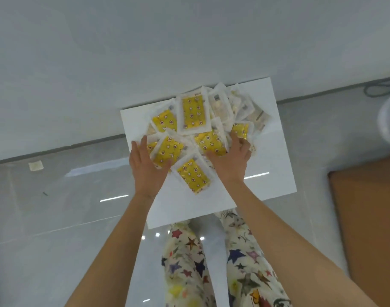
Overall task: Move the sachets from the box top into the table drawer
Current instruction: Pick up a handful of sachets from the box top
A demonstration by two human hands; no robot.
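Several yellow-and-white sachets lie in a loose heap on the white box top, which stands against the wall. My left hand lies with straight fingers against the left edge of the heap, touching a yellow sachet. My right hand rests on the right side of the heap, its fingers bent over the sachets there. One sachet lies nearest me between both hands. The table drawer is not in view.
A brown cardboard surface lies at the right. One stray pale sachet sits on the glossy grey floor at the left by the wall. My legs in star-patterned trousers stand just in front of the box.
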